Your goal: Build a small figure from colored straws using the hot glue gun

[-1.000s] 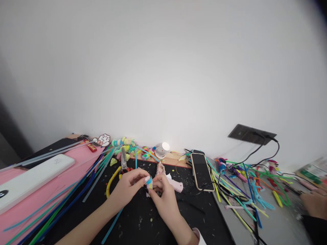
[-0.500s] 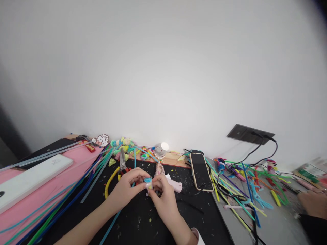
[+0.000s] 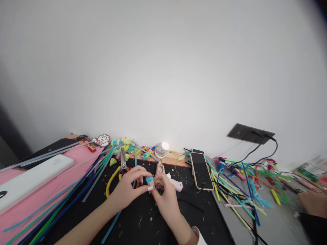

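Note:
Both my hands meet over the black mat (image 3: 143, 221) near the desk's middle. My left hand (image 3: 126, 190) pinches a small fuzzy roll of blue, yellow and pink pipe cleaner (image 3: 150, 181) with thumb and fingertips. My right hand (image 3: 166, 197) is closed on the same roll from the other side, fingers curled against it. A pink hot glue gun (image 3: 170, 180) lies just behind my hands, partly hidden by them. A yellow pipe cleaner (image 3: 111, 180) curves on the mat left of my left hand.
Long coloured pipe cleaners (image 3: 63, 200) fan over a pink mat with a white bar (image 3: 30, 180) at left. Pliers (image 3: 124, 160), a phone (image 3: 201, 170), a tangle of pipe cleaners and cables (image 3: 245, 187) at right. Another person's hand (image 3: 313, 202) rests far right.
My hands have turned the small roll a little between the fingers and stayed in place. The other person's hand at the right edge shifted slightly.

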{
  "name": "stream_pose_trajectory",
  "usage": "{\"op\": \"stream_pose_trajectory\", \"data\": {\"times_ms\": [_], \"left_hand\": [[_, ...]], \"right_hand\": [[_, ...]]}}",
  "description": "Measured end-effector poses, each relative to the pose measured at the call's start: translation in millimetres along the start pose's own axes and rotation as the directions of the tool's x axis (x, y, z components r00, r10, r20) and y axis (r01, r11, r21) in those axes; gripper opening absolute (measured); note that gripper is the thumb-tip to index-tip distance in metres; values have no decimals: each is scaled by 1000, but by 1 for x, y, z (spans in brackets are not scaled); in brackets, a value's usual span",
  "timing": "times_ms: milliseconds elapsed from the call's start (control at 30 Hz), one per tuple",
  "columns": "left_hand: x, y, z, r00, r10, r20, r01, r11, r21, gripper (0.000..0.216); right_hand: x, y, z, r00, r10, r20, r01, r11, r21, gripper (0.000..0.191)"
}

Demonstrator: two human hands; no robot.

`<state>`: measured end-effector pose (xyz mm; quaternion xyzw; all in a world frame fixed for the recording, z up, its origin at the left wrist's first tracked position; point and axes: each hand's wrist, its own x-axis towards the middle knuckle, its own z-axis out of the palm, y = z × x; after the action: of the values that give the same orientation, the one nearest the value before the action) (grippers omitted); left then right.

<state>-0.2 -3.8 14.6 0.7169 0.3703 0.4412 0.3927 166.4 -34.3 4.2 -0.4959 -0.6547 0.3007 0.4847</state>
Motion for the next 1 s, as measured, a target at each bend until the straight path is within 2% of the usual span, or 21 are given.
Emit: {"op": "stream_pose_trajectory", "data": {"times_ms": [200,633,733,900,1000], "left_hand": [[1,0,0,1000,-10,0,10,999,-52,14],[1,2,2,988,-151,39,156,959,-238,14],[2,2,0,980,-200,-14,190,947,-258,17],[4,-4,-4,932,-262,-251,191,942,-274,28],[6,-7,-4,922,-275,-273,204,943,-263,30]], "right_hand": [[-1,-4,0,999,-4,44,1,998,65,11],[-2,-2,0,1000,12,1,-12,998,62,12],[-1,-3,-1,1000,2,1,-2,1000,9,15],[-1,-1,-2,997,-70,41,77,979,-188,24],[-1,-4,-2,985,-123,123,152,953,-262,29]]}}
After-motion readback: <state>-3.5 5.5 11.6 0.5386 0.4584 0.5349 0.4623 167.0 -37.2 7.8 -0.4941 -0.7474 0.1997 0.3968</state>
